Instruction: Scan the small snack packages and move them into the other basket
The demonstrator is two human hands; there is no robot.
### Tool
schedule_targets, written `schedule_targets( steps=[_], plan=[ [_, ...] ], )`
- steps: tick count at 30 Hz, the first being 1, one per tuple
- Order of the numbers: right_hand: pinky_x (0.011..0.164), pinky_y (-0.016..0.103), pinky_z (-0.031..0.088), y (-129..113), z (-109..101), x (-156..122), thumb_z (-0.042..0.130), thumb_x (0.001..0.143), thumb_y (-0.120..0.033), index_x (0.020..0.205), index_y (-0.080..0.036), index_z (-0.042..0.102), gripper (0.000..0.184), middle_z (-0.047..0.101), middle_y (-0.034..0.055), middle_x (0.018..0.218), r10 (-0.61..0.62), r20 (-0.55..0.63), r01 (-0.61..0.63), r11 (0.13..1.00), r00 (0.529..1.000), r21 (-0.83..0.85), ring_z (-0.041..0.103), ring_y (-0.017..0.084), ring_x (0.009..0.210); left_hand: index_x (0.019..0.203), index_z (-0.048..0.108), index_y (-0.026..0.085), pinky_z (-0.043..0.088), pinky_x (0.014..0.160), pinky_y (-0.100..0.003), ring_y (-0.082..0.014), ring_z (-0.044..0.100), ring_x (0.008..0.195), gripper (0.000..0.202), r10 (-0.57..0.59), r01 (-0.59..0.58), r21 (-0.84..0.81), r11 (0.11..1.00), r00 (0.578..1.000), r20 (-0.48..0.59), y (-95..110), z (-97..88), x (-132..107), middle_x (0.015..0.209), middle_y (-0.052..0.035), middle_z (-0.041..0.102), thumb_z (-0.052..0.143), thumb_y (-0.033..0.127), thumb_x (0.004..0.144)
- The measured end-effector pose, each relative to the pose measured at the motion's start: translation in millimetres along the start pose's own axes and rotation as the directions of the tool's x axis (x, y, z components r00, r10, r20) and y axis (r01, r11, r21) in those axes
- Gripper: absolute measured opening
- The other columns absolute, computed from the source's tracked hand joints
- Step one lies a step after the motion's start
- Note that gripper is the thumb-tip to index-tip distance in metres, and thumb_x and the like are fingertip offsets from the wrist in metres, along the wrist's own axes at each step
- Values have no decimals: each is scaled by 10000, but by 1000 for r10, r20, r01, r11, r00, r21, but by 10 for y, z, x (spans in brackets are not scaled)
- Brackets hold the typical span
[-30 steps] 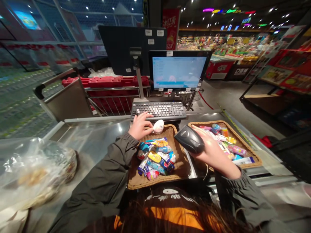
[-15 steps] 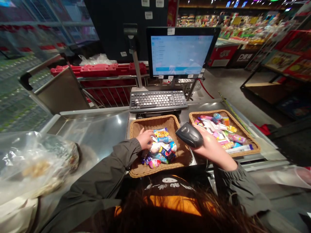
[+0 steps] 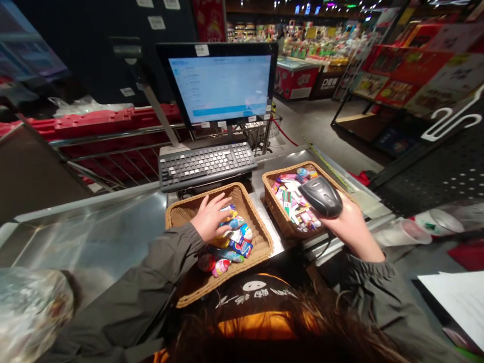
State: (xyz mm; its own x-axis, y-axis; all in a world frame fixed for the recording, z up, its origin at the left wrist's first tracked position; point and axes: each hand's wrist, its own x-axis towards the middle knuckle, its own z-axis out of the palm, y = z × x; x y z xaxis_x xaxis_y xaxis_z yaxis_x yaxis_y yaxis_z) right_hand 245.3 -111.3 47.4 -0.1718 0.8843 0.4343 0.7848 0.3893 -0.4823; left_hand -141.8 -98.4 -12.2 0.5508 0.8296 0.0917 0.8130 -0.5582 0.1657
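My left hand point(image 3: 209, 218) is over the left wicker basket point(image 3: 266, 248), fingers spread and holding nothing that I can see. Beneath and beside its fingers lies a pile of small wrapped sweets point(image 3: 241, 247), including a pink-and-red egg-shaped piece point(image 3: 221, 267). My right hand point(image 3: 350, 222) is wrapped round a black barcode scanner point(image 3: 320, 195), its head pointing left. The scanner is above the right wicker basket point(image 3: 269, 194) and hides part of the colourful packets point(image 3: 289, 201) inside it.
Behind the baskets are a keyboard point(image 3: 207, 164) and a lit monitor point(image 3: 223, 85). A filled clear plastic bag point(image 3: 32, 307) rests at the left on the metal counter point(image 3: 124, 229). Cups point(image 3: 403, 233) and papers point(image 3: 457, 300) lie at right.
My view has turned right. The scanner in my right hand has shifted from between the baskets to above the right one. My left hand's fingers have spread out over the sweets.
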Motion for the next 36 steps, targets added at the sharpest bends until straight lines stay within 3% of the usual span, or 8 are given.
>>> schedule_targets(
  steps=[5, 12, 15, 19, 25, 30, 33, 36],
  plan=[
    [1007, 540, 512, 309, -221, -102, 711, 757, -466, 1227, -149, 643, 571, 671, 175, 1256, 123, -169, -131, 991, 978, -34, 629, 377, 1180, 1110, 709, 253, 155, 1154, -694, -355, 301, 1467, 314, 142, -142, -22, 990, 990, -17, 262, -47, 697, 1516, -120, 465, 685, 407, 837],
    [1056, 536, 483, 547, -294, -123, 691, 784, -394, 1309, -168, 599, 579, 614, 154, 1363, 122, -110, -122, 992, 986, 10, 593, 350, 1245, 1278, 647, 294, 157, 1155, -691, -351, 271, 1481, 463, 291, -293, 45, 955, 955, 49, 612, 194, 1881, 1574, -135, 378, 650, 150, 837],
    [1061, 519, 484, 638, -313, -67, 702, 780, -385, 1309, -180, 600, 576, 624, 142, 1354, 124, -107, -123, 992, 986, 24, 601, 336, 1237, 1287, 642, 312, 117, 1160, -694, -353, 224, 1499, 470, 420, -427, 93, 899, 903, 91, 697, 368, 2346, 1622, -112, 282, 611, 121, 859],
    [1061, 521, 484, 747, -328, 14, 720, 769, -388, 1311, -183, 595, 593, 641, 145, 1328, 130, -83, -126, 991, 988, 49, 608, 335, 1227, 1268, 650, 341, 85, 1176, -670, -337, 160, 1521, 441, 571, -599, 105, 794, 793, 211, 734, 652, 2800, 1646, -77, 215, 616, 139, 877],
    [1047, 538, 483, 911, -308, 85, 726, 761, -363, 1284, -178, 600, 569, 639, 161, 1318, 173, -32, -168, 979, 984, 114, 601, 345, 1231, 1131, 709, 346, 94, 1206, -605, -290, 272, 1491, 255, 614, -641, 19, 767, 742, 269, 702, 1027, 3129, 1577, 10, 395, 557, 264, 945],
    [1044, 545, 480, 997, -247, 149, 733, 752, -370, 1274, -150, 600, 582, 639, 183, 1311, 189, -18, -186, 975, 982, 121, 605, 357, 1222, 942, 751, 255, 101, 1230, -529, -274, 299, 1476, 189, 706, -724, 2, 690, 673, 222, 699, 1082, 3192, 1545, -16, 448, 565, 230, 920],
    [1051, 535, 480, 995, -208, 179, 720, 760, -365, 1287, -140, 589, 589, 632, 189, 1321, 187, -23, -183, 974, 982, 131, 607, 352, 1223, 952, 757, 233, 152, 1218, -540, -306, 333, 1453, 186, 722, -751, 0, 660, 634, 276, 702, 1052, 3193, 1522, -58, 475, 677, 168, 797],
    [1063, 521, 476, 976, -183, 177, 722, 756, -356, 1317, -147, 567, 618, 623, 183, 1341, 200, -27, -195, 973, 979, 126, 604, 339, 1233, 952, 761, 222, 139, 1210, -572, -358, 306, 1456, 337, 705, -755, 21, 656, 622, 341, 695, 1007, 3179, 1543, -83, 441, 784, 131, 628]
  ],
)
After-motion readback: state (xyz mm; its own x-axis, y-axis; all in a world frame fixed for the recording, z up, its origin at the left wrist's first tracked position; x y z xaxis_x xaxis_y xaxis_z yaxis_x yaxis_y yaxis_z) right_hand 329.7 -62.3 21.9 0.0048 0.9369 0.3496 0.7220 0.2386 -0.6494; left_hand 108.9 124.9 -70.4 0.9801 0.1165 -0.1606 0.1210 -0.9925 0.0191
